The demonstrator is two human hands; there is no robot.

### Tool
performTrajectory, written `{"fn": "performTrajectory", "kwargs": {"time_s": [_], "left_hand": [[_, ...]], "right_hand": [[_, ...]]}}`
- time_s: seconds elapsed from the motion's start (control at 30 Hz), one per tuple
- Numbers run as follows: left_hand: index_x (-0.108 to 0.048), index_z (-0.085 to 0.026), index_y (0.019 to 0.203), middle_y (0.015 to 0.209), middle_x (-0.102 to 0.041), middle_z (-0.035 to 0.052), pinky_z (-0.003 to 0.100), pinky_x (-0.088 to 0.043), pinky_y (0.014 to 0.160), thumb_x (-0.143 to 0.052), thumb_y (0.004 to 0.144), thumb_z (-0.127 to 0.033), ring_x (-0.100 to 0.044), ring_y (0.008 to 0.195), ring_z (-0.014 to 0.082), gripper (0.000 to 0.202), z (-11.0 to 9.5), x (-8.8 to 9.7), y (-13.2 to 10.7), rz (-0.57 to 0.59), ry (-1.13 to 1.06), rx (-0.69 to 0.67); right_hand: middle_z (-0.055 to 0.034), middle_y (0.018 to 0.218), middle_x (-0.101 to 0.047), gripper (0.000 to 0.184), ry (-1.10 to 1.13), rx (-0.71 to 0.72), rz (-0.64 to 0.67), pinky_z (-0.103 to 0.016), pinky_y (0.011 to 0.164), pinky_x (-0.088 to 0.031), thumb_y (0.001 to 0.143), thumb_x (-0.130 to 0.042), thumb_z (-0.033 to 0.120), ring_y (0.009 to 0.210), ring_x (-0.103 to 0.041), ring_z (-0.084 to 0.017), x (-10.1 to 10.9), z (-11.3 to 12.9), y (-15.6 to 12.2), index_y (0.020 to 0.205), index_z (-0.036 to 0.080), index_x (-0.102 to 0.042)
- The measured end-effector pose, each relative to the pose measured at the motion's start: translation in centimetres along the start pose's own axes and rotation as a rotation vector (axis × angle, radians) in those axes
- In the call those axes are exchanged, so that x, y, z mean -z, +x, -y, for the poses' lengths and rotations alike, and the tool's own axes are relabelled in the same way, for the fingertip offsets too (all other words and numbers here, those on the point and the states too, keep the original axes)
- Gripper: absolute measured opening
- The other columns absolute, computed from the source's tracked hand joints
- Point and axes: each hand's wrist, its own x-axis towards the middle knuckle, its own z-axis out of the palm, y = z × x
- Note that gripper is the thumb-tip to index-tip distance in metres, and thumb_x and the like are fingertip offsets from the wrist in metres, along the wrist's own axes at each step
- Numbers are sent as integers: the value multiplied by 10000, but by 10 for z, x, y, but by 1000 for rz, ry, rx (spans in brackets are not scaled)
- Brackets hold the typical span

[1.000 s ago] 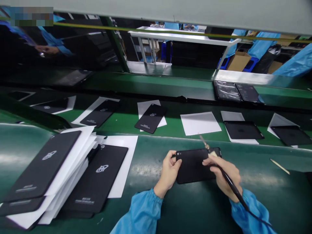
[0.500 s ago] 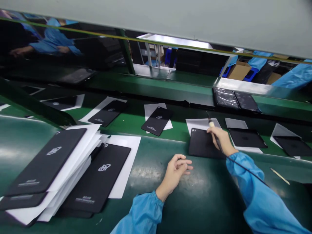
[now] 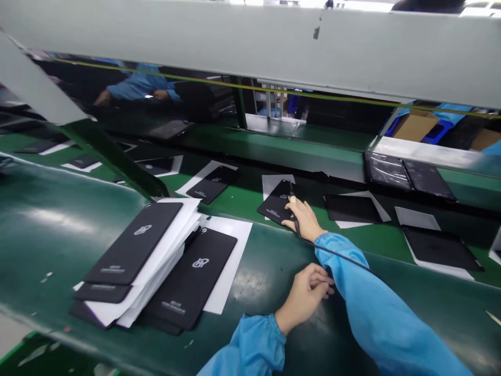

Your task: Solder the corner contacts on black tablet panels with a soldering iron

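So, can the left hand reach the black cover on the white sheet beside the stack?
Probably yes: between the left hand and the black cover lie only bare green bench and flat white sheet.

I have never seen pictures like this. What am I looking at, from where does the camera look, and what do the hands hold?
No machine here: a person works with two bare hands. One camera, worn on the person's head, looks forward and down, so you see their own blue sleeves. The right hand holds a thin black tool with a cable and rests on a black cover lying on the green belt. The left hand, loosely curled, rests on the green bench and holds nothing. At the left lies a stack of black covers and white sheets. More covers lie along the belt. Far behind, another person's sleeve shows.
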Motion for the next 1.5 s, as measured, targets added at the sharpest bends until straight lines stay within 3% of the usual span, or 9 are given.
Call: {"fn": "performTrajectory", "kwargs": {"time_s": [0.13,0.4,0.53,0.77,0.93,1.07,1.2,1.33,1.5], "left_hand": [[-569,-170,868,763,-703,47,266,-522,638,-630,774,-132,-683,709,171,118,0,0,0,7,1,-29],[-575,-175,840,762,-685,47,278,-533,633,-645,795,-193,-695,715,187,85,-2,1,1,-11,27,-30],[-566,-175,855,874,-724,89,285,-537,634,-682,810,-289,-705,726,190,169,-3,3,1,-27,25,2],[-570,-176,900,902,-742,111,321,-554,676,-743,786,-397,-715,757,214,303,-3,5,3,-84,-6,-40],[-569,-201,1041,1133,-704,132,382,-537,895,-742,799,-436,-710,990,251,379,-9,14,8,-341,-85,-243],[-561,-240,1173,1374,-578,124,372,-480,1012,-745,795,-429,-629,1190,257,461,-15,20,9,-460,-196,-262],[-600,-215,1178,1255,-677,129,339,-529,909,-741,785,-443,-654,1135,253,475,-20,17,9,-408,-264,-175],[-627,-168,1039,1002,-763,98,322,-549,833,-754,771,-382,-705,998,249,365,-19,14,9,-295,-264,-171],[-525,-211,1130,816,-760,26,309,-563,733,-775,753,-332,-738,808,220,468,-14,7,6,-177,-222,-48]], "right_hand": [[-177,1325,-580,399,-6,-9,96,-668,1071,-291,855,-678,439,1385,-400,-358,-22,5,8,1158,210,-559],[-170,1244,-640,198,-57,-1,117,-540,1017,-415,907,-631,250,1319,-467,-344,-15,15,5,1096,193,-615],[-143,1223,-664,217,-43,-35,-25,-406,941,-514,979,-492,245,1278,-528,-286,6,15,2,1145,212,-627],[-138,1188,-676,359,32,-225,-496,-353,956,-559,1034,-316,288,1070,-682,-215,63,-20,-1,1255,144,-559],[-114,1263,-615,373,313,-422,-826,-234,526,-610,1008,-411,373,636,-718,-123,112,-18,-51,1285,166,-552],[-121,1280,-627,342,436,-526,-903,-231,438,-573,949,-552,354,553,-693,-119,130,6,-114,1235,186,-636],[-136,1181,-695,297,343,-581,-790,-240,459,-572,942,-567,309,622,-726,-171,124,24,-167,1185,176,-675],[-113,1118,-732,255,137,-594,-774,-376,847,-611,923,-600,305,1040,-711,-272,123,19,-201,1114,179,-711],[-72,902,-764,282,145,-556,-782,-377,744,-614,943,-578,298,715,-735,-199,147,7,-225,1174,178,-686]]}}
